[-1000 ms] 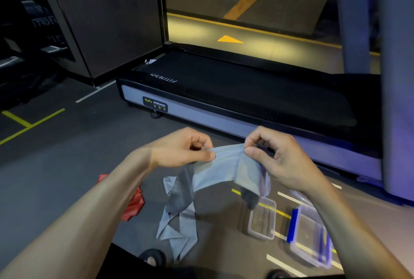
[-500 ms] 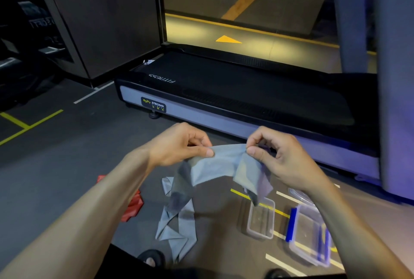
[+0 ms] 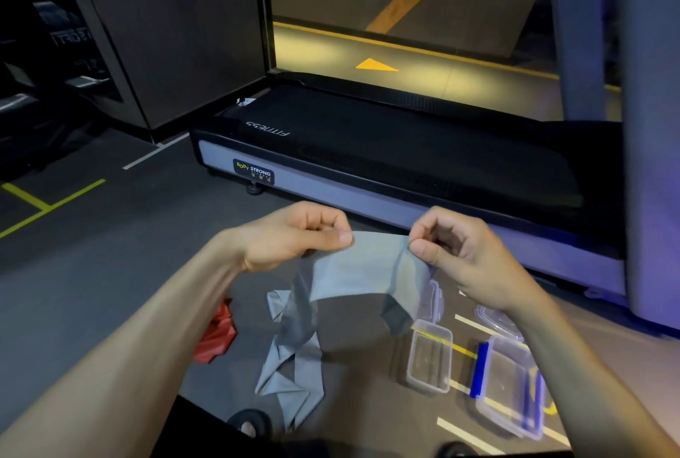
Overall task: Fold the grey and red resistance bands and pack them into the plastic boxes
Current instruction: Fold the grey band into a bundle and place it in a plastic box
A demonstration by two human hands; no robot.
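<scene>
The grey resistance band (image 3: 360,270) is stretched flat between my two hands above the floor. My left hand (image 3: 294,233) pinches its left top edge and my right hand (image 3: 460,251) pinches its right top edge. A short end hangs under my right hand; the long tail drops under my left hand and lies crumpled on the floor. The red band (image 3: 215,336) lies bunched on the floor, partly hidden by my left forearm. A clear open plastic box (image 3: 428,356) stands on the floor at lower right, and a second box with blue clips (image 3: 509,387) stands to its right.
A black and grey treadmill (image 3: 404,163) runs across the floor just beyond my hands. Clear lids (image 3: 498,321) lie behind the boxes. My shoes (image 3: 250,424) show at the bottom edge. A grey pillar (image 3: 651,126) stands at the right.
My hands have drawn a little further apart, pulling the grey band flatter and wider between them. The short end under my right hand hangs lower.
</scene>
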